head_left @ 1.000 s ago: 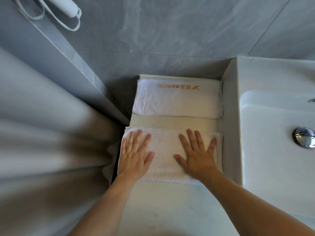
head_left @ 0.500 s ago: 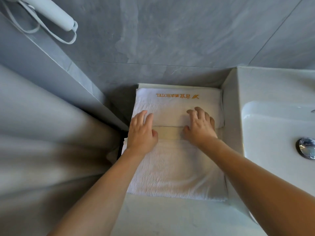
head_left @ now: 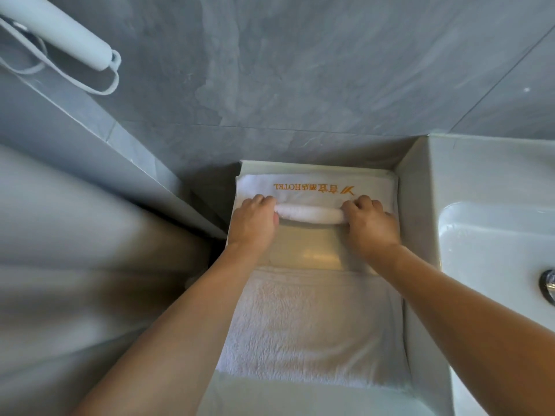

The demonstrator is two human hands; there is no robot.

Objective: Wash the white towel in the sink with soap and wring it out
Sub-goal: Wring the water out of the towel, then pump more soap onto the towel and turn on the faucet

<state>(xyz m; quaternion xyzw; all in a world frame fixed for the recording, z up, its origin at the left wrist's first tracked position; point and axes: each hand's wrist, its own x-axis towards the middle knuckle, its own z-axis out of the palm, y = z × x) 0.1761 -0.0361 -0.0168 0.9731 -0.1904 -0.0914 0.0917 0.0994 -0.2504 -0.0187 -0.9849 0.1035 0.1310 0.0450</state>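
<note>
Both hands have gone forward off the nearer towel since a second ago, when they lay flat on it, and now they are at the far one. The left hand (head_left: 253, 225) and the right hand (head_left: 371, 225) each curl their fingers round the near edge of the white towel (head_left: 312, 190), which bears orange lettering, and that edge is bunched into a roll between the two fists. This towel lies folded at the back of a pale tray (head_left: 306, 250), close against the grey tiled wall (head_left: 300, 70). A second folded towel (head_left: 312, 325) lies at the tray's near end, under the forearms, with bare tray showing between the two. The white sink (head_left: 495, 250) stands just to the right, its metal drain (head_left: 548, 285) at the picture's edge. Up on the left wall hangs a white hairdryer (head_left: 60, 34) with its looped cord.
</note>
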